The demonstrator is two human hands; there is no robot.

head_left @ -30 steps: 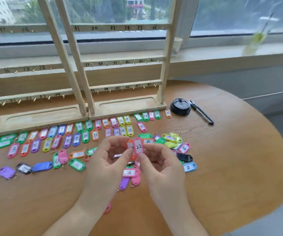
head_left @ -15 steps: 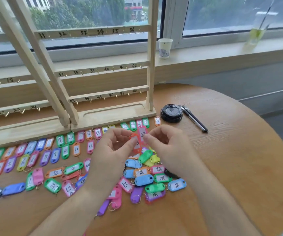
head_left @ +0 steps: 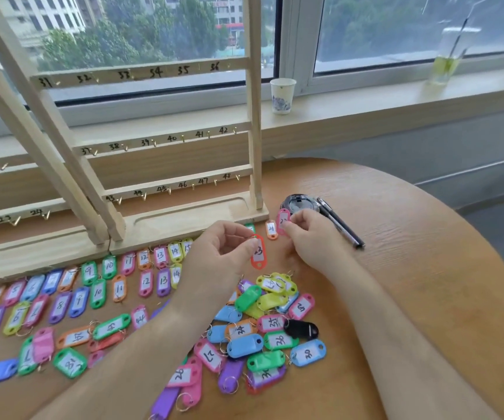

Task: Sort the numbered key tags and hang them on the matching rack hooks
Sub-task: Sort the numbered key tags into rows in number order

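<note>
Red-orange, the plastic key tag marked 23 [head_left: 258, 253] dangles from the left hand [head_left: 223, 253], pinched at its ring above the round wooden desk [head_left: 426, 268]. The right hand [head_left: 311, 234] pinches a pink plastic key tag [head_left: 282, 221] near the base of the pale wooden hook rack [head_left: 184, 221].

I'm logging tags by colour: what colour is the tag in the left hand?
Red-orange, white label: the tag in the left hand, head view.

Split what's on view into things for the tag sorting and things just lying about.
Job: red tag in the left hand, pink tag in the right hand, loose tags, numbered rack.
Lying about: paper cup, black lid, pens, glass with straw.
</note>
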